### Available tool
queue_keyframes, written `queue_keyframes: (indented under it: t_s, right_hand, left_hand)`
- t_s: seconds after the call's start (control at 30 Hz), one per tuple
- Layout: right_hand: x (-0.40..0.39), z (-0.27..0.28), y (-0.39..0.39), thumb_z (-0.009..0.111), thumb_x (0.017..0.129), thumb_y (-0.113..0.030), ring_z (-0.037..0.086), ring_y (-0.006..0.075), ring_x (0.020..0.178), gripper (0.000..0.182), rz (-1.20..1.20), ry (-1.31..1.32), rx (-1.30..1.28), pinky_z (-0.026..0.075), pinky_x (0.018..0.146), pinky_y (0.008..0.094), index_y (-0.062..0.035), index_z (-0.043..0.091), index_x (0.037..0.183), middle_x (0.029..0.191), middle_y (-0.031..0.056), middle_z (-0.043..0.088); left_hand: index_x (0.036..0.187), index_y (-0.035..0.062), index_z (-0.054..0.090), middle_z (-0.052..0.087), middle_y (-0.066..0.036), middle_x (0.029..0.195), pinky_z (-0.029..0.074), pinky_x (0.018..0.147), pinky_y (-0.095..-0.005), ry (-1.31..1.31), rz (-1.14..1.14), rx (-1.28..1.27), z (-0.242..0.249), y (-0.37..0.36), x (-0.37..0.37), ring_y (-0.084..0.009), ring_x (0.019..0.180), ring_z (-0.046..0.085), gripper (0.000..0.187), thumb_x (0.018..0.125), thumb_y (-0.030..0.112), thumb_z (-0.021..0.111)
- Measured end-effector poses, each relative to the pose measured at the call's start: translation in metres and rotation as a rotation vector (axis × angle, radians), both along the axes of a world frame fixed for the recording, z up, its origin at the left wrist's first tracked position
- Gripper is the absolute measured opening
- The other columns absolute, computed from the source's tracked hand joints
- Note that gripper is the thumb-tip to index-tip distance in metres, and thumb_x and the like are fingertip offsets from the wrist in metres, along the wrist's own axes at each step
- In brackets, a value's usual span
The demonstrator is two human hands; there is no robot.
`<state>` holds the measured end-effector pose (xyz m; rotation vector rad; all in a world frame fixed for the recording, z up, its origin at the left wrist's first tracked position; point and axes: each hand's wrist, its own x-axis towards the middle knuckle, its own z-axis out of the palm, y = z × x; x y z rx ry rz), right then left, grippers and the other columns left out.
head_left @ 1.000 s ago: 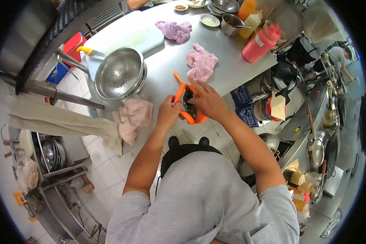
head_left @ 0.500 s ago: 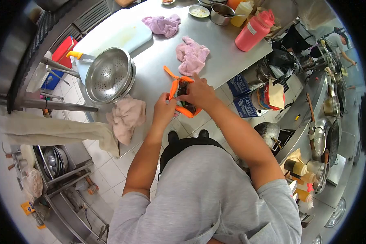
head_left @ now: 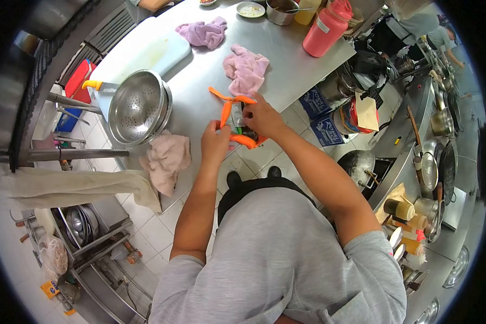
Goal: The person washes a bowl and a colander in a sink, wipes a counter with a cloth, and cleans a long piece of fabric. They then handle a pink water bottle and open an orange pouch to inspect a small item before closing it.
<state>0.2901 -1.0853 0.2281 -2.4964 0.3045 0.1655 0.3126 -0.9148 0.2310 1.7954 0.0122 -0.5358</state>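
Note:
Between my hands an orange pouch (head_left: 244, 141) gapes at the near edge of the steel table, with an orange strap-like end sticking out to the far left. Something grey and green and some dark contents show inside, too small to name. My left hand (head_left: 215, 141) pinches the pouch's left rim. My right hand (head_left: 263, 117) is closed on the right rim, its fingertips partly hidden at the opening. Just beyond the pouch lies a crumpled pink cloth (head_left: 245, 69).
Metal colanders (head_left: 137, 108), a yellow-handled knife (head_left: 94, 85) and a white cutting board (head_left: 167, 54) stand left. A beige cloth (head_left: 167, 159) hangs over the near edge. A pink bottle (head_left: 326, 29) and a pot (head_left: 282, 13) are at the back. A wok (head_left: 356, 163) is right.
The pouch's mouth is spread wider, showing more of the inside. My right hand has shifted from over the opening to its right rim. The view has tilted slightly.

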Motion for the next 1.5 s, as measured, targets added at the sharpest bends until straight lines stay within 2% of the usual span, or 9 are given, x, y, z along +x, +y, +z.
queue_keyframes:
  t_s: [0.27,0.37,0.47,0.87,1.07,1.17,1.27,1.37,1.5]
  right_hand:
    - [-0.006,0.020,0.018,0.066,0.077,-0.024,0.053,0.0338,0.111,0.023,0.141,-0.051,-0.107,0.047,0.091,0.0422,-0.0212,0.069,0.100,0.143,0.0152,0.033]
    - [-0.005,0.018,0.033,0.065,0.077,-0.023,0.053,0.0318,0.109,0.023,0.168,-0.059,-0.215,0.048,0.089,0.0425,-0.0231,0.070,0.100,0.144,0.0138,0.032]
    - [-0.003,0.023,0.045,0.064,0.077,-0.021,0.053,0.0305,0.108,0.022,0.121,-0.048,-0.312,0.049,0.087,0.0427,-0.0235,0.070,0.098,0.144,0.0126,0.032]
    - [-0.007,0.015,0.015,0.068,0.073,-0.020,0.054,0.0320,0.107,0.027,0.042,0.069,-0.151,0.049,0.090,0.0417,-0.0253,0.069,0.100,0.138,0.0097,0.036]
    - [-0.011,0.014,0.016,0.074,0.070,-0.024,0.054,0.0289,0.108,0.030,0.034,-0.048,-0.184,0.049,0.087,0.0406,-0.0227,0.070,0.100,0.134,0.0087,0.041]
    - [-0.013,0.003,0.020,0.071,0.072,-0.022,0.054,0.0281,0.103,0.025,0.053,-0.261,-0.319,0.048,0.084,0.0413,-0.0231,0.070,0.096,0.117,0.0076,0.047]
    - [-0.010,0.004,0.020,0.070,0.073,-0.023,0.053,0.0269,0.104,0.020,0.041,-0.230,-0.264,0.047,0.085,0.0413,-0.0203,0.071,0.094,0.119,0.0075,0.048]
    - [-0.007,0.013,0.015,0.071,0.074,-0.027,0.052,0.0278,0.109,0.023,-0.014,-0.065,-0.173,0.045,0.091,0.0413,-0.0188,0.072,0.095,0.135,0.0096,0.042]
    - [-0.007,-0.011,0.008,0.063,0.078,-0.022,0.052,0.0332,0.109,0.016,-0.005,-0.232,-0.026,0.044,0.092,0.0444,-0.0136,0.070,0.090,0.136,0.0145,0.041]
  left_hand:
    - [0.104,-0.0036,0.054,0.062,-0.013,0.086,0.055,0.058,-0.0334,0.059,0.002,0.055,0.004,0.002,0.002,-0.0189,0.076,0.064,0.030,0.083,0.018,0.052]
    - [0.104,-0.0020,0.055,0.063,-0.012,0.085,0.051,0.068,-0.0361,-0.139,-0.005,0.137,-0.019,0.005,0.008,-0.0197,0.079,0.064,0.030,0.083,0.018,0.051]
    - [0.103,-0.0001,0.058,0.064,-0.014,0.087,0.047,0.074,-0.0380,-0.035,0.008,0.028,-0.009,-0.002,0.019,-0.0253,0.081,0.064,0.030,0.081,0.019,0.052]
    - [0.100,0.0004,0.062,0.064,-0.024,0.092,0.047,0.080,-0.0451,-0.180,-0.191,0.379,-0.025,-0.009,0.041,-0.0407,0.092,0.061,0.032,0.080,0.025,0.055]
    - [0.096,-0.0004,0.062,0.065,-0.024,0.090,0.047,0.078,-0.0452,-0.169,-0.213,0.430,0.000,-0.013,0.034,-0.0404,0.090,0.061,0.031,0.081,0.026,0.055]
    - [0.097,-0.0004,0.062,0.065,-0.024,0.090,0.047,0.078,-0.0453,-0.155,-0.236,0.368,-0.003,-0.015,0.034,-0.0396,0.090,0.062,0.032,0.081,0.026,0.054]
    - [0.097,0.0001,0.062,0.065,-0.024,0.091,0.047,0.078,-0.0450,-0.144,-0.242,0.378,-0.004,-0.015,0.034,-0.0395,0.090,0.062,0.032,0.081,0.026,0.054]
    - [0.093,-0.0018,0.062,0.065,-0.022,0.083,0.047,0.073,-0.0430,-0.236,-0.222,0.404,-0.002,-0.019,0.029,-0.0373,0.081,0.063,0.030,0.079,0.024,0.055]
    - [0.093,-0.0018,0.062,0.065,-0.023,0.087,0.047,0.074,-0.0442,-0.258,-0.241,0.479,0.005,-0.023,0.028,-0.0387,0.085,0.062,0.032,0.079,0.026,0.055]
